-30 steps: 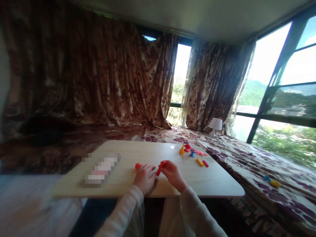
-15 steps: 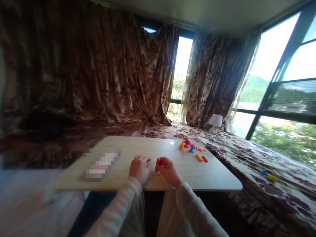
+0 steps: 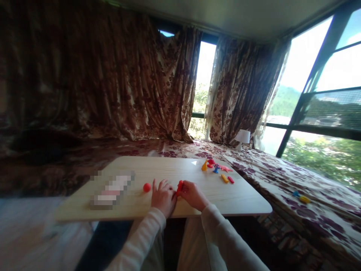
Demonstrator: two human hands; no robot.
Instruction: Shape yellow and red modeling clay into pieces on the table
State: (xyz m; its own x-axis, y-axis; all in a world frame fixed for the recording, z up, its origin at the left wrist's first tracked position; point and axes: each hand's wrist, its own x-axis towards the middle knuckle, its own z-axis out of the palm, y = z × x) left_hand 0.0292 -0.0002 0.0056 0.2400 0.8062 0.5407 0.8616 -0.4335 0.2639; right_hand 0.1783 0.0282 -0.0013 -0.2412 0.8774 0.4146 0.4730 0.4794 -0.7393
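Observation:
A short red stick that looks like modelling clay (image 3: 179, 186) is pinched upright between the thumb and fingers of my right hand (image 3: 194, 195), above the near part of the table. My left hand (image 3: 163, 197) meets its lower end with thumb and forefinger, while the outer fingers stay spread. The exact contact is partly hidden behind the fingers. Just left of my left hand, a smooth red ball (image 3: 146, 187) rests on the light wooden table (image 3: 135, 209).
Toward the back right of the table are a yellow figure (image 3: 204, 165), a red piece (image 3: 210, 162), a blue figure (image 3: 216, 168), a pink animal figure (image 3: 226, 169), a yellow stick (image 3: 224, 178) and a pink stick (image 3: 231, 180). A blurred-out object (image 3: 111, 192) lies left.
My left hand has come in to the red stick, and the red ball now shows beside it. My right hand still holds the stick. The view has shifted slightly.

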